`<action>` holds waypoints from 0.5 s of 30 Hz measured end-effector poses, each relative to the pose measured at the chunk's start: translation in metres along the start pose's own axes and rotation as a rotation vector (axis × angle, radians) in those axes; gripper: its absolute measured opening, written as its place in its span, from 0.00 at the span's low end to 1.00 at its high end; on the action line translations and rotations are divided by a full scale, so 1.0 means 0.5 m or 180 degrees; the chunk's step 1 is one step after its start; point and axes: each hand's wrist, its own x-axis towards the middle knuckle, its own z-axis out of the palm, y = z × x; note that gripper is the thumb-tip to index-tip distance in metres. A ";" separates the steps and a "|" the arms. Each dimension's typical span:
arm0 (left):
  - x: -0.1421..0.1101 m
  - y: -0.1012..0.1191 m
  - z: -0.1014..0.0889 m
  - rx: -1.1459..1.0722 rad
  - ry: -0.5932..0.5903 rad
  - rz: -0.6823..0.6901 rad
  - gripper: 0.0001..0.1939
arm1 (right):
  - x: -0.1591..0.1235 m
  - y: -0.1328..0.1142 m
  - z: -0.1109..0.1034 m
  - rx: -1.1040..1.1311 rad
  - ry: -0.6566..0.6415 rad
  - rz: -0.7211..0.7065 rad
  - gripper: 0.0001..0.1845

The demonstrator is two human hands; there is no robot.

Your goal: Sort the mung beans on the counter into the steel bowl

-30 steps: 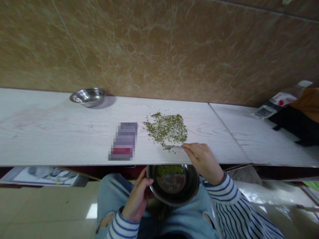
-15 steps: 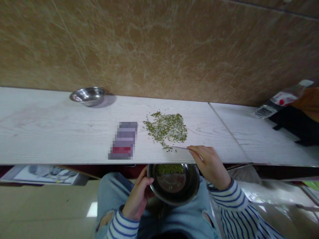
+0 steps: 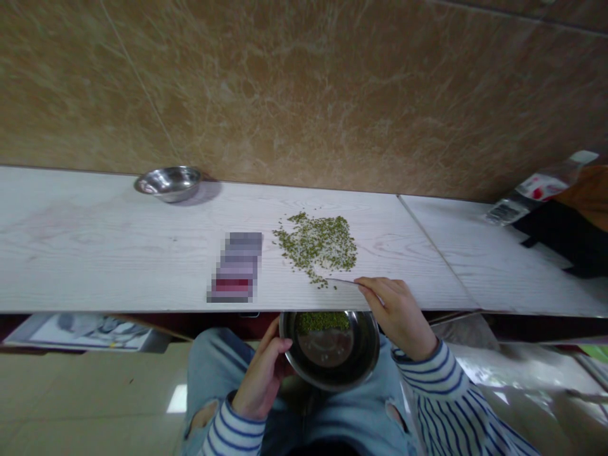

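Observation:
My left hand is closed on the rim and side of a steel bowl, tilted below the table's front edge over my lap. Green mung beans lie gathered along its far side. Between the thumb and fingers of my right hand are thin metal tweezers. Their tip points left, close to the near edge of a patch of scattered mung beans on the white table. Whether the tip touches a bean I cannot tell.
A small steel dish stands by the wall at the back left. A blurred-out phone-shaped object lies left of the beans. At the right are a plastic bottle on its side and a black and brown bag.
My right hand has drawn back a little to the right with the tweezers, then shifted very slightly left. My left hand and the bowl stay in place.

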 end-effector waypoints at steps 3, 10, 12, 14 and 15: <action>-0.003 -0.001 -0.001 -0.0009 0.0010 0.0014 0.25 | 0.000 -0.003 0.000 0.0018 -0.0041 -0.0024 0.10; -0.002 0.000 0.001 -0.0019 -0.0052 0.0033 0.25 | 0.000 -0.003 0.000 0.0017 -0.0016 -0.0014 0.11; -0.002 0.001 0.002 -0.0047 -0.0049 0.0030 0.24 | 0.002 -0.003 0.002 0.0034 -0.0043 0.0007 0.11; -0.001 0.001 0.001 -0.0046 -0.0050 0.0019 0.24 | 0.003 -0.004 0.003 0.0063 -0.0095 -0.0003 0.11; -0.001 0.001 0.001 -0.0036 -0.0053 0.0015 0.24 | 0.004 -0.004 0.004 0.0076 -0.0113 -0.0017 0.11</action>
